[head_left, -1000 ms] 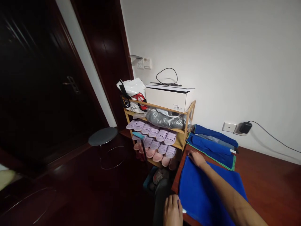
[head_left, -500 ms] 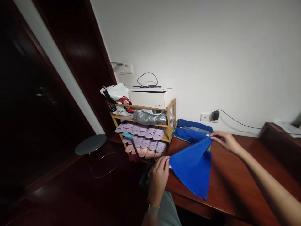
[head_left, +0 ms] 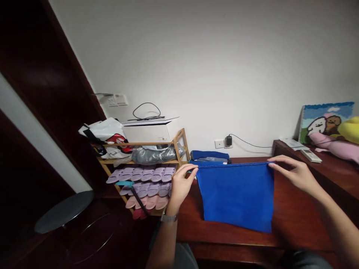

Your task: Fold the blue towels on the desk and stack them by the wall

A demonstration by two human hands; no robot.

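Observation:
A blue cloth (head_left: 235, 196) hangs nearly flat between my two hands, its top edge pulled straight. My left hand (head_left: 182, 183), with a watch on the wrist, pinches the top left corner between thumb and fingers. At the opposite top corner, my right hand (head_left: 291, 172) pinches the edge the same way. The cloth hangs over the reddish-brown wooden table (head_left: 190, 228), its lower edge low near the tabletop; whether it touches cannot be told. Behind it lie folded blue cloths (head_left: 210, 155), partly hidden.
Left of the table stands a wooden shoe rack (head_left: 179, 149) with several slippers (head_left: 147, 173), a white box (head_left: 148, 132) and a white bag (head_left: 105, 130). A round stool (head_left: 66, 211) is further left. A plugged-in adapter (head_left: 229, 141), remote (head_left: 310, 155) and pink plush toy (head_left: 336, 147) are at the right.
The blue cloth lay on the table, was lifted by its corners, and now hangs stretched between both hands. My right hand moved right, and the view turned right.

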